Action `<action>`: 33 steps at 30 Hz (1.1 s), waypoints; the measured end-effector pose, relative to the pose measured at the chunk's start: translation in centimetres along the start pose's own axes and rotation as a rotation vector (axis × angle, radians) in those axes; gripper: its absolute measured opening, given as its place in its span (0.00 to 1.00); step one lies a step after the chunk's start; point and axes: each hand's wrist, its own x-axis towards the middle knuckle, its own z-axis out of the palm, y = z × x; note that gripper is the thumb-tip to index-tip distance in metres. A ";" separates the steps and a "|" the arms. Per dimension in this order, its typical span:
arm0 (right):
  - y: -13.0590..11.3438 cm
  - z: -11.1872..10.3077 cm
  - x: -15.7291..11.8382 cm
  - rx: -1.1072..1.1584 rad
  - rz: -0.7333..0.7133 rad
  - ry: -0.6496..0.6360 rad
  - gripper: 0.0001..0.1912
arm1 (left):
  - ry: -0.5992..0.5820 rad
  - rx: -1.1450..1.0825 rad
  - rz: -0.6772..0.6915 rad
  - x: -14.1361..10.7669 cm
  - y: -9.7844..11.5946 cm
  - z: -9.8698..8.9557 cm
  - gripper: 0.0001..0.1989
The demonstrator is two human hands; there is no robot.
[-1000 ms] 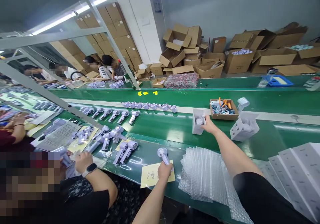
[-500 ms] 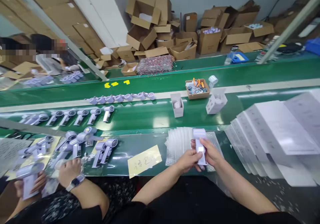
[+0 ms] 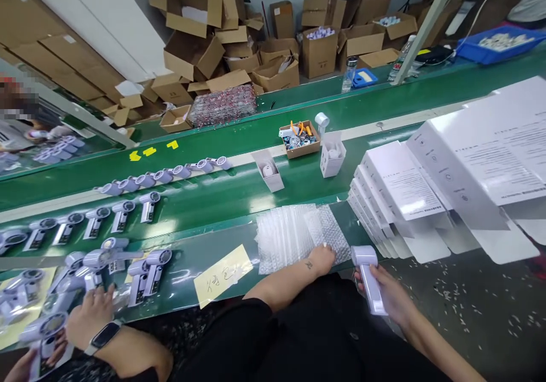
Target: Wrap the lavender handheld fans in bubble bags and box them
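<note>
My right hand point(image 3: 386, 291) holds a lavender handheld fan point(image 3: 372, 285) by its handle, its round head up, just off the table's front edge. Over the stack of clear bubble-wrap bags point(image 3: 284, 237), my left hand point(image 3: 323, 258) has its fingers curled in on the top bubble-wrap bag point(image 3: 335, 234). That bag lies askew at the stack's right side. The left fingertips are partly hidden. To the left of the stack is a yellow paper slip point(image 3: 224, 274) with handwriting.
White printed boxes point(image 3: 409, 183) stand stacked at right. On the green belt are two open white boxes point(image 3: 268, 171) and a carton of small parts point(image 3: 298, 143). Several lavender fans point(image 3: 149, 206) line the left side. A co-worker's hand point(image 3: 91, 314) works at lower left.
Both hands held the fan before. My left hand has let go and moved onto the bubble-wrap bags, while my right hand has carried the fan rightward and down. The view has turned right.
</note>
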 end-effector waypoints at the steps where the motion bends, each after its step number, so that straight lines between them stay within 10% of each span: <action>1: -0.1 -0.2 0.1 -0.002 0.010 -0.006 0.18 | 0.003 0.004 -0.020 0.1 0.0 0.1 0.13; 12: -1.4 -0.9 -0.5 -0.112 0.013 -0.035 0.18 | 0.124 -0.126 -0.051 -0.3 0.0 -1.3 0.10; 16: -2.3 0.3 -0.9 -0.173 0.008 -0.243 0.24 | 0.228 -0.227 -0.074 -0.4 -0.4 -3.6 0.14; 25: -3.1 3.0 0.0 -0.353 -0.003 -0.318 0.21 | 0.421 -1.228 -0.122 -3.6 -1.0 -6.7 0.13; 33: -2.7 4.5 -0.6 -0.332 -0.137 -0.371 0.22 | 0.682 -0.282 0.121 -5.4 1.0 -9.0 0.12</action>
